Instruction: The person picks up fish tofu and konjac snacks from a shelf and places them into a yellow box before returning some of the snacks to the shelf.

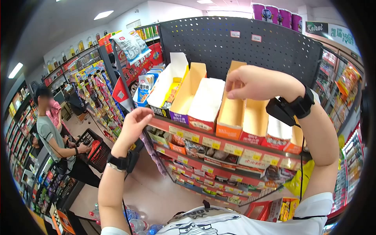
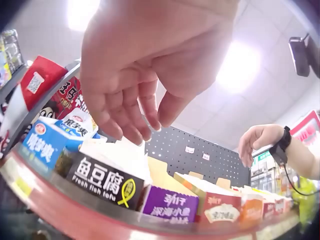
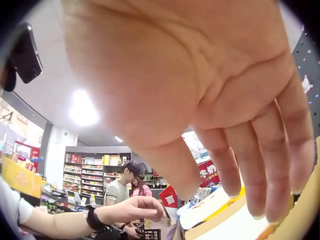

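Observation:
My left hand (image 1: pixel 135 122) hovers at the left end of the top shelf, fingers loosely bent, holding nothing. In the left wrist view it hangs above a black fish tofu box (image 2: pixel 102 181) and a blue box (image 2: pixel 44 147) of snack packets. My right hand (image 1: pixel 252 83) is over the row of open display boxes, fingers pointing down and nothing in its grasp. Beneath it stands an orange-fronted box (image 1: pixel 229 131) with bare cardboard inside. A purple-fronted box (image 2: pixel 170 204) and a red-fronted box (image 2: pixel 218 205) with a white inside stand between the two hands.
A grey pegboard (image 1: pixel 235 47) rises behind the boxes. Lower shelves (image 1: pixel 207 170) hold more packets. At left a person (image 1: pixel 53 133) carries a dark basket (image 1: pixel 94 149), with another person behind. Plastic bottles (image 1: pixel 137 223) and a red crate (image 1: pixel 258 211) sit low down.

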Demonstrator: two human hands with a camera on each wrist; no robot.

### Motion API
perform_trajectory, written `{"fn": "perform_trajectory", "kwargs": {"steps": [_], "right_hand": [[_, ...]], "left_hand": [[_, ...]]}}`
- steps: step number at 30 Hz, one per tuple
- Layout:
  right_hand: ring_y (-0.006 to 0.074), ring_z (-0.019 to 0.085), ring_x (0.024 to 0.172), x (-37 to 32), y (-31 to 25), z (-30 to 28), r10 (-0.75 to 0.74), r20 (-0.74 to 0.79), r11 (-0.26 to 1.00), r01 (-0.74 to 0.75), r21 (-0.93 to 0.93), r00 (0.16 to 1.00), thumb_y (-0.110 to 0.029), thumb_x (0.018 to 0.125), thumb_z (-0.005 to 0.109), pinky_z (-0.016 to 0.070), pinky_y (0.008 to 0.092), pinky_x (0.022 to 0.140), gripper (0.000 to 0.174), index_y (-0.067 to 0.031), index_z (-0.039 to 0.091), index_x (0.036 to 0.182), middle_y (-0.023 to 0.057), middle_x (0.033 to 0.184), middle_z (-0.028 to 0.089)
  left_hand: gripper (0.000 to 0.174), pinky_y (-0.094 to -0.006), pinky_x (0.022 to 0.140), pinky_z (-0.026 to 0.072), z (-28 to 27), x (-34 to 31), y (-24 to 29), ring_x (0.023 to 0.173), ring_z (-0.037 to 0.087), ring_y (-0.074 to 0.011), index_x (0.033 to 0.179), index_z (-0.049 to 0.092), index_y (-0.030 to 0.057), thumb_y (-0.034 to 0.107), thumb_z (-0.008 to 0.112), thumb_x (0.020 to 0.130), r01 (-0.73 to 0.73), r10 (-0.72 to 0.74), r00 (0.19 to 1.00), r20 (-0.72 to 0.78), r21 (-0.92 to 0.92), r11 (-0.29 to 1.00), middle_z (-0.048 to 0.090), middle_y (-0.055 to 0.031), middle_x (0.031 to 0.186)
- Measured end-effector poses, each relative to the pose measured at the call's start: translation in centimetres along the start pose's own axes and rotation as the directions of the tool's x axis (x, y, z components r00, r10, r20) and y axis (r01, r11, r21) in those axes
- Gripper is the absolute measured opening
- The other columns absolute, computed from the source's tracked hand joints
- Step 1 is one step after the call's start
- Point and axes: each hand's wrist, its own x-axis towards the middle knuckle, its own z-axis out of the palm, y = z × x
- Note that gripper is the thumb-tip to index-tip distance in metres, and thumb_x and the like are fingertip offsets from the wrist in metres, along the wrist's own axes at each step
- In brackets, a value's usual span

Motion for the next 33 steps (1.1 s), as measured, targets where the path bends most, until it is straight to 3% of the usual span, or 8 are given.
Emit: {"fn": "perform_trajectory", "kwargs": {"steps": [9, 12, 15, 19, 23, 27, 31, 33], "right_hand": [[0.0213, 0.059, 0.075, 6.6, 1.8, -0.8, 0.045, 0.005, 0.990, -0.044, -0.131, 0.999, -0.027, 0.082, 0.057, 0.0463, 0.0303, 0.068, 0.029, 0.0003, 0.060, 0.093, 0.0108, 0.081, 0.062], [0.0197, 0.058, 0.072, 7.8, 0.6, -1.3, 0.050, -0.028, 0.995, -0.052, -0.086, 0.998, -0.022, 0.081, 0.058, 0.0464, 0.0292, 0.067, 0.026, 0.0019, 0.060, 0.092, 0.0107, 0.080, 0.062], [0.0176, 0.058, 0.073, 9.5, -0.3, -1.3, 0.028, -0.088, 0.998, -0.033, -0.055, 0.996, -0.016, 0.081, 0.058, 0.0468, 0.0275, 0.066, 0.023, 0.0034, 0.059, 0.092, 0.0113, 0.081, 0.063], [0.0197, 0.060, 0.078, 12.5, -2.2, -0.8, 0.065, -0.175, 0.998, -0.062, 0.019, 0.982, -0.009, 0.080, 0.057, 0.0482, 0.0294, 0.073, 0.020, 0.0048, 0.059, 0.094, 0.0132, 0.087, 0.063], [0.0254, 0.060, 0.085, 17.4, -2.8, 1.0, -0.015, -0.208, 0.999, 0.008, -0.033, 0.978, -0.004, 0.078, 0.054, 0.0478, 0.0309, 0.077, 0.023, 0.0044, 0.059, 0.098, 0.0164, 0.093, 0.063], [0.0306, 0.058, 0.094, 22.0, -3.8, 3.3, -0.057, -0.201, 0.991, 0.031, -0.130, 0.978, 0.002, 0.075, 0.050, 0.0465, 0.0327, 0.082, 0.028, 0.0031, 0.059, 0.102, 0.0192, 0.100, 0.061], [0.0324, 0.058, 0.096, 25.7, -5.3, 4.6, 0.060, -0.105, 0.970, -0.082, -0.229, 0.993, 0.009, 0.069, 0.052, 0.0468, 0.0342, 0.081, 0.036, 0.0028, 0.059, 0.105, 0.0200, 0.101, 0.060], [0.0328, 0.058, 0.094, 28.0, -4.7, 5.8, 0.165, -0.046, 0.941, -0.171, -0.293, 0.985, 0.009, 0.068, 0.052, 0.0475, 0.0339, 0.077, 0.036, 0.0034, 0.059, 0.103, 0.0210, 0.099, 0.061]], "left_hand": [[0.017, -0.0253, 0.075, 0.0451, -1.6, 8.9, 2.7, 0.082, 0.057, -0.0097, 0.095, 0.061, -0.0010, 0.010, 0.059, 0.083, -0.110, 0.110, 0.994, 0.016, 0.303, 0.946, 0.062, -0.0046, 0.089], [0.017, -0.0270, 0.070, 0.0466, -2.0, 10.9, 2.8, 0.078, 0.060, -0.0134, 0.093, 0.063, 0.0003, 0.010, 0.060, 0.080, -0.242, 0.177, 0.969, 0.171, 0.539, 0.807, 0.064, -0.0084, 0.086], [0.018, -0.0282, 0.069, 0.0470, -2.1, 12.5, 2.7, 0.076, 0.061, -0.0154, 0.093, 0.063, 0.0016, 0.011, 0.060, 0.079, -0.306, 0.184, 0.949, 0.257, 0.606, 0.734, 0.065, -0.0090, 0.085], [0.018, -0.0293, 0.067, 0.0473, -2.5, 13.6, 1.7, 0.075, 0.061, -0.0165, 0.093, 0.063, 0.0025, 0.012, 0.062, 0.078, -0.352, 0.156, 0.922, 0.355, 0.595, 0.722, 0.065, -0.0086, 0.085], [0.016, -0.0297, 0.067, 0.0471, -3.4, 14.5, 0.3, 0.073, 0.061, -0.0169, 0.091, 0.064, 0.0035, 0.011, 0.063, 0.077, -0.494, 0.264, 0.837, 0.479, 0.454, 0.741, 0.065, -0.0077, 0.080], [0.014, -0.0302, 0.066, 0.0469, -4.2, 13.9, 0.5, 0.073, 0.061, -0.0188, 0.088, 0.065, 0.0050, 0.010, 0.064, 0.075, -0.531, 0.283, 0.816, 0.504, 0.457, 0.714, 0.064, -0.0082, 0.080], [0.013, -0.0330, 0.069, 0.0470, -4.9, 13.4, -0.6, 0.077, 0.061, -0.0248, 0.085, 0.065, 0.0047, 0.012, 0.062, 0.075, -0.654, 0.373, 0.725, 0.578, 0.411, 0.634, 0.064, -0.0097, 0.082], [0.014, -0.0343, 0.069, 0.0469, -4.8, 12.8, -1.0, 0.078, 0.060, -0.0269, 0.085, 0.065, 0.0050, 0.015, 0.062, 0.075, -0.640, 0.355, 0.722, 0.594, 0.377, 0.670, 0.063, -0.0102, 0.083]]}}
